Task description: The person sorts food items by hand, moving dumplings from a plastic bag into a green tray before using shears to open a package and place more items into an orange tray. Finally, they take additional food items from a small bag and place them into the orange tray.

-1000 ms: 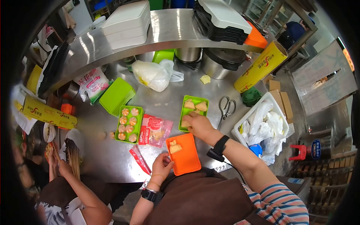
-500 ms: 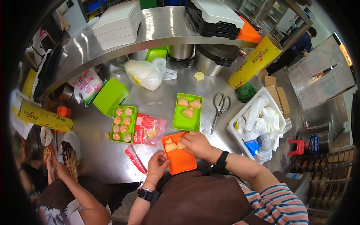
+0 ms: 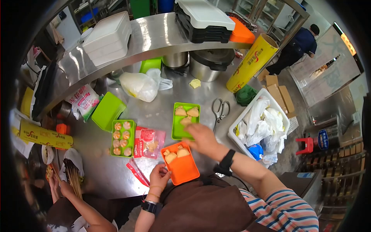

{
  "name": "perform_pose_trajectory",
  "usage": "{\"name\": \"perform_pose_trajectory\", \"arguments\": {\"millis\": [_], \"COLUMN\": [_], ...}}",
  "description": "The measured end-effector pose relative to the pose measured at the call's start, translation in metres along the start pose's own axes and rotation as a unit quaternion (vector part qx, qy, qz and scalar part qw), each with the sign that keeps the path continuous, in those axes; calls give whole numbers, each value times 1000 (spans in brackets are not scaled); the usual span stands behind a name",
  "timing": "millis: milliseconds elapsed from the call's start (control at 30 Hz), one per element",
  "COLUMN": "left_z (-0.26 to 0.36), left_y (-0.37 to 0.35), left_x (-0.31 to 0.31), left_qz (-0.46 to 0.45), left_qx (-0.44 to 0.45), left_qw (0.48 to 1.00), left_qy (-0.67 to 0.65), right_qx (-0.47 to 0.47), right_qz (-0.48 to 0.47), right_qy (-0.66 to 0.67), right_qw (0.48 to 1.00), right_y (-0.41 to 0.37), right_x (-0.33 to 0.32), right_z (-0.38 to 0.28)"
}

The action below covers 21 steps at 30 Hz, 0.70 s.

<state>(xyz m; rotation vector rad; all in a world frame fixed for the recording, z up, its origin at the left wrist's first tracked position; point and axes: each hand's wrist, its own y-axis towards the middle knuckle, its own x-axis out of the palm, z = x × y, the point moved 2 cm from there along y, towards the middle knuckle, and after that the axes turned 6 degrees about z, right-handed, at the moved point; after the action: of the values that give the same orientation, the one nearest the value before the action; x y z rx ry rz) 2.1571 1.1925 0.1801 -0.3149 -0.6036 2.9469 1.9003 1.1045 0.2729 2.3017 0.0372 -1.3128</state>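
Note:
My left hand [image 3: 159, 178] grips the left rim of an orange tray [image 3: 185, 172], thumb at its edge. A few tan, dumpling-like pieces [image 3: 182, 152] lie in the tray's far end. My right hand [image 3: 204, 138] reaches over the near right corner of a green tray [image 3: 181, 133], fingers stretched and partly blurred. Its fingertips are close to a tan dumpling-like piece [image 3: 186, 121]; whether they touch cannot be seen. Two similar pieces [image 3: 192, 111] sit farther back there. Beside the orange tray lies a red-and-clear plastic packet [image 3: 148, 143].
Left of the packet, a green tray holds several orange-and-white balls [image 3: 125, 135]. Scissors [image 3: 220, 112] lie right of the trays, near a white bin of plastic bags [image 3: 257, 127]. A steel shelf [image 3: 150, 34] spans the back. At left, a co-worker's hands [image 3: 63, 187] hold skewers.
My right hand has left the orange tray and moved up to the green tray. A piece it was touching now lies in the orange tray. My left hand stays at the rim.

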Motion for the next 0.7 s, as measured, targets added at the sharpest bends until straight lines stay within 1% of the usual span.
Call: {"name": "perform_pose_trajectory", "arguments": {"millis": [33, 67, 133, 167, 233, 267, 333, 367, 433, 500, 533, 600, 633, 700], "left_z": [3, 1, -2, -4, 1, 3, 5, 6, -1, -10, -9, -8, -9, -9], "left_y": [0, 1, 2, 1, 1, 0, -2, -2, -1, 3, 3, 1, 0, -1], "left_x": [0, 0, -1, -2, 0, 0, 1, 1, 0, 1, 1, 2, 2, 1], "left_qz": [3, 3, 9, 12, 0, 1, 5, 3, 3, 0, -1, 2, 5, 5], "left_qx": [4, 4, 11, 10, -4, -6, -17, -21, -13, -9, -11, -5, -9, 6], "left_qw": [1000, 1000, 999, 999, 1000, 1000, 1000, 999, 1000, 1000, 1000, 1000, 1000, 999], "left_qy": [12, 13, 38, 40, -8, -18, -26, -37, -25, -26, -28, -25, -26, -36], "right_qx": [50, 50, 184, 183, 133, 131, 139, 135, 11, -103, -103, -124, -124, -153], "right_qz": [27, 27, -97, -97, -47, -50, -16, -23, -63, -120, -122, -209, -213, -188], "right_qy": [-16, -16, -102, -98, -85, -78, 40, 43, 152, 171, 171, 188, 191, 175], "right_qw": [998, 998, 973, 973, 986, 987, 989, 990, 986, 972, 972, 952, 950, 954], "right_y": [11, 21, 33, 32, 31, 27, 23, 20, 1, -28, -38, -54, -59, -63], "right_x": [0, 2, 17, 24, 33, 35, 15, 5, -9, 4, 11, 32, 40, 50], "right_z": [12, 19, 33, 37, 36, 38, 26, 17, -12, -27, -29, -37, -39, -46]}}
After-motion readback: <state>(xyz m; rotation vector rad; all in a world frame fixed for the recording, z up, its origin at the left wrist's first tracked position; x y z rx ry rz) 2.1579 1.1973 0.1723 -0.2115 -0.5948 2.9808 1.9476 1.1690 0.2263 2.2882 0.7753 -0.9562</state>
